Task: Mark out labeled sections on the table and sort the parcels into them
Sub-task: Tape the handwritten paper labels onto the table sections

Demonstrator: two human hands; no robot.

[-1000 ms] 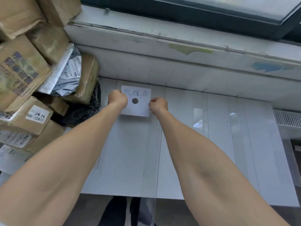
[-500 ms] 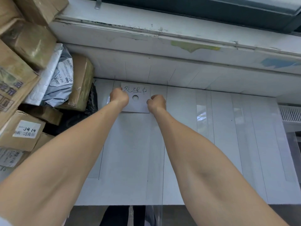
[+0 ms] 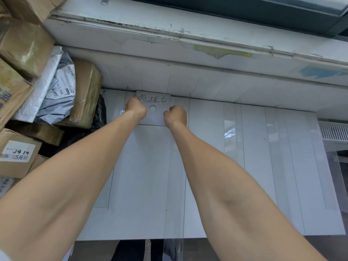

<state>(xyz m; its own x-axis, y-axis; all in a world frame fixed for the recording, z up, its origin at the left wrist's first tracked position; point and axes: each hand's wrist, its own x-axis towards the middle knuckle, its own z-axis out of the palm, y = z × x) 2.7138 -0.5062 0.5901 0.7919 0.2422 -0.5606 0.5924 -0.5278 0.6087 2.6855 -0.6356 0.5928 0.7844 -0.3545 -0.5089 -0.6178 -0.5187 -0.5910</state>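
A white label card (image 3: 157, 108), handwritten across its top and pierced by a round hole, is pressed flat at the far edge of the white table (image 3: 254, 166), toward twelve o'clock, its top edge up against the foot of the wall below the window sill (image 3: 188, 34). It is pinned at both sides: the left hand (image 3: 136, 108) is curled closed on its nine o'clock edge, the right hand (image 3: 176, 116) curled closed at its four o'clock corner. Whether the fingers are pinching the card or only bearing down on it cannot be told, since they are tucked out of sight.

The likeliest fault is judged to be a crooked or shifting card: if one hand is lifted before the other, or if no tape is laid, the card could be dragged askew across the glossy surface. Writing could be covered by the left hand's side if the card is fixed blind.

At nine to ten o'clock the parcels (image 3: 62, 87) are heaped high against the wall, brown boxes and grey mailer bags leaning toward the marked lanes; a nudge by the left elbow could bring them down onto the section. From one to four o'clock the table is left open, ruled by thin lines, with free room for both arms. The near edge lies at six o'clock, close to the body.
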